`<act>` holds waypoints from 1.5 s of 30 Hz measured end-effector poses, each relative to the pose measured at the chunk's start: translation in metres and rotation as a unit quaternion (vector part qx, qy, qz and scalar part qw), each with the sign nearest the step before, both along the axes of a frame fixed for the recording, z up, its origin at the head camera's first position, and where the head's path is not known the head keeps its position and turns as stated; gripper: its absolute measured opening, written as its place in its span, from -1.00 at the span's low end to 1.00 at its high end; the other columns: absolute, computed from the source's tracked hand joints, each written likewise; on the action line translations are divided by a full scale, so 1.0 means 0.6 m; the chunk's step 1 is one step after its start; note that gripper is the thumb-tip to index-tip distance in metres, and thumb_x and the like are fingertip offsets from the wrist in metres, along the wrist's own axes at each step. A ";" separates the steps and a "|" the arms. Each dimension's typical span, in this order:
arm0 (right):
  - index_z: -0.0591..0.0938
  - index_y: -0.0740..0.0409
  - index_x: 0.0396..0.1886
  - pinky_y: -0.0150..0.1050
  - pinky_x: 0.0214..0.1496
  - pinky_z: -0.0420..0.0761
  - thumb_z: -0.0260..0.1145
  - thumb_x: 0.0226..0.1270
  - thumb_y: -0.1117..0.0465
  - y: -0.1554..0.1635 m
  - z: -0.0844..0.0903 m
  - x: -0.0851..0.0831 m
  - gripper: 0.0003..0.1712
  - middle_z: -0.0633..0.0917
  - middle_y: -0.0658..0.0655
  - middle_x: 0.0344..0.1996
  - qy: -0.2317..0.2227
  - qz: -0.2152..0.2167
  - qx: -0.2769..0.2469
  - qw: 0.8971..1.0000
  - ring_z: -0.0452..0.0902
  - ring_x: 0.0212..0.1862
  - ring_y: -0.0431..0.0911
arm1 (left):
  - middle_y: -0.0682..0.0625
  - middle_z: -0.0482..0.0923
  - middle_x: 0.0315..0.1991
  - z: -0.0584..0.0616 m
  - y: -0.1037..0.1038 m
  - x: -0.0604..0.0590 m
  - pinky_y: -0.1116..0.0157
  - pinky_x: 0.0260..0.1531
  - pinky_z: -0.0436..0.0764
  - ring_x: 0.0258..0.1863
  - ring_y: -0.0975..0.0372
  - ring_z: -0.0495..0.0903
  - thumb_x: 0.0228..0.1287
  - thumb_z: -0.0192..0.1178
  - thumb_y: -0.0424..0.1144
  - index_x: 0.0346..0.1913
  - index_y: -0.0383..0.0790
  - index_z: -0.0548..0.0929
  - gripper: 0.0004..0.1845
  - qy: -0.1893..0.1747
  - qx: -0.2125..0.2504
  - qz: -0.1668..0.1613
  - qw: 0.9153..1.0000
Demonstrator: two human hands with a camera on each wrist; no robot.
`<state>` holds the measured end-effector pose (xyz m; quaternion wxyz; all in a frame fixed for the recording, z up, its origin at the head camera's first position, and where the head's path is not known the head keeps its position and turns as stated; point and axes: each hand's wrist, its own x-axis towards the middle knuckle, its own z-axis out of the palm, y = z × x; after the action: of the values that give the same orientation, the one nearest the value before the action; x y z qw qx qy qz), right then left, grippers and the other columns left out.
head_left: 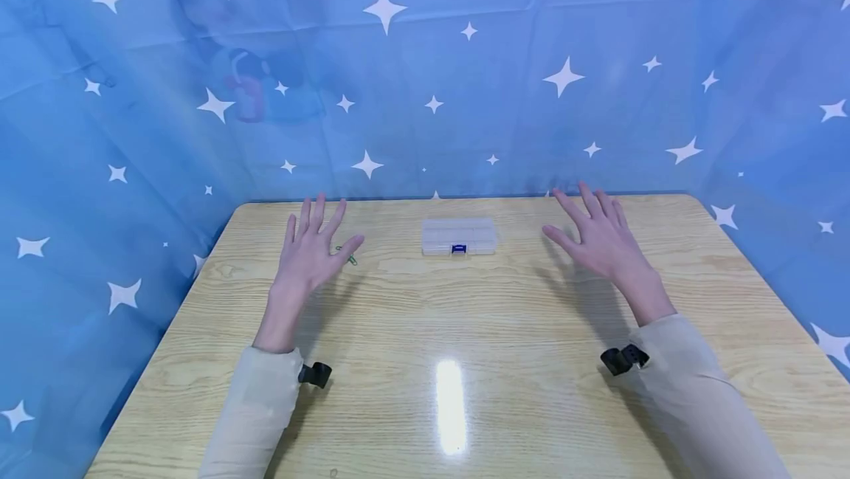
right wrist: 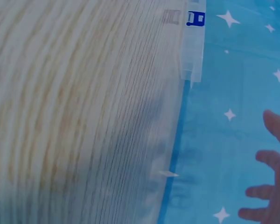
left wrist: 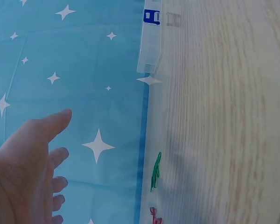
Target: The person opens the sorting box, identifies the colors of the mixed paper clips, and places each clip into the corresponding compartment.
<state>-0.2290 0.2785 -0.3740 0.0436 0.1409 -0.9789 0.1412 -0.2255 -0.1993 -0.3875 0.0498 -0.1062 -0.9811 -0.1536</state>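
My left hand (head_left: pixel 308 252) is held above the left part of the table, fingers spread, holding nothing. Beside its thumb, on the tabletop, lie small green paper clips (head_left: pixel 352 260), partly hidden by the hand. The left wrist view shows the green clips (left wrist: pixel 156 171) and a red one (left wrist: pixel 154 216), cut off by the frame's lower edge. A clear plastic box (head_left: pixel 458 234) with a blue latch (head_left: pixel 459 249) rests near the back edge, lid down, between the hands. To the right of it, my right hand (head_left: pixel 600 241) hovers with spread fingers and nothing in its grasp.
The light wood-grain table (head_left: pixel 518 390) ends at the back against a blue curtain (head_left: pixel 465 95) with white stars, which also hangs along both sides. Small black cameras (head_left: pixel 315 374) sit on the wrists over pale sleeves. A bright reflection lies on the front middle of the tabletop.
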 end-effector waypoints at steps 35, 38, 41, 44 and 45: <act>-0.09 -0.11 0.67 0.29 0.52 -0.24 0.01 0.53 -0.33 -0.049 -0.012 -0.020 -0.08 -0.19 0.39 0.58 -0.023 0.035 -0.041 0.998 -0.27 0.54 0.42 | -0.26 -0.23 0.61 -0.017 0.041 -0.005 -0.11 0.51 -0.18 0.57 -0.17 -0.22 0.53 -0.12 0.28 0.64 -0.06 -0.01 -0.19 0.001 0.050 -0.031 0.998; -0.09 -0.14 0.67 0.37 0.48 -0.16 0.02 0.52 -0.33 -0.054 -0.016 -0.023 -0.08 -0.14 0.39 0.58 -0.023 0.037 -0.044 0.998 -0.21 0.53 0.44 | -0.29 -0.18 0.60 -0.019 0.049 -0.006 -0.12 0.50 -0.13 0.56 -0.20 -0.16 0.54 -0.13 0.26 0.63 -0.08 0.00 -0.20 0.005 0.044 -0.038 0.998; -0.10 -0.16 0.67 0.42 0.45 -0.10 0.01 0.52 -0.34 -0.058 -0.020 -0.024 -0.08 -0.12 0.39 0.58 -0.026 0.039 -0.047 0.998 -0.17 0.52 0.45 | -0.29 -0.15 0.60 -0.021 0.057 -0.007 -0.12 0.50 -0.10 0.56 -0.19 -0.15 0.55 -0.13 0.25 0.63 -0.07 0.00 -0.21 0.006 0.044 -0.041 0.998; -0.09 -0.15 0.67 0.42 0.44 -0.07 0.01 0.52 -0.35 -0.063 -0.023 -0.026 -0.08 -0.09 0.39 0.58 -0.027 0.042 -0.047 0.998 -0.14 0.52 0.45 | -0.28 -0.13 0.60 -0.024 0.063 -0.007 -0.11 0.50 -0.08 0.57 -0.17 -0.15 0.54 -0.13 0.26 0.64 -0.04 -0.01 -0.21 0.005 0.041 -0.045 0.998; -0.09 -0.14 0.67 0.42 0.44 -0.06 0.01 0.52 -0.34 -0.065 -0.024 -0.027 -0.08 -0.08 0.40 0.58 -0.027 0.044 -0.048 0.997 -0.13 0.52 0.45 | -0.27 -0.13 0.60 -0.025 0.065 -0.007 -0.11 0.50 -0.08 0.57 -0.16 -0.14 0.54 -0.13 0.27 0.64 -0.04 -0.01 -0.20 0.005 0.042 -0.046 0.998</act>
<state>-0.2453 0.2396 -0.3885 0.0176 0.1780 -0.9646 0.1940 -0.2300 -0.1605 -0.4024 0.0521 -0.1496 -0.9677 -0.1962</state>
